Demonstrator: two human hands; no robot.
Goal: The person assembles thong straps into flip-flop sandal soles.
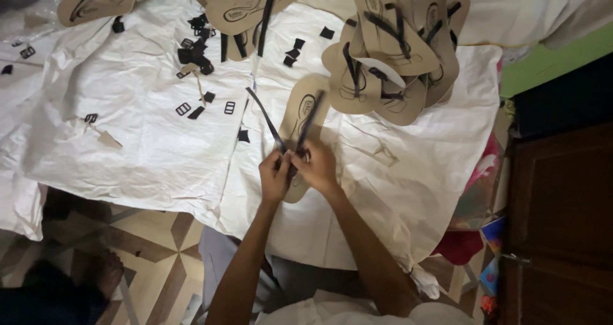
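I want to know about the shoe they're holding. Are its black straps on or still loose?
Loose: both hands pinch the straps at the sole's near end; their far ends splay free.

We see a heap of tan flat sandal soles with black straps (396,57) on the wrinkled white cloth sheet (128,133), small black rectangular buckles (183,109) scattered to one side, and a dark brown wooden cabinet (562,223) at the edge.

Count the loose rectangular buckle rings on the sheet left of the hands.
3 clear: two side by side mid-sheet, one farther left by a tan tag. More may sit in the black pile above; too small to tell.
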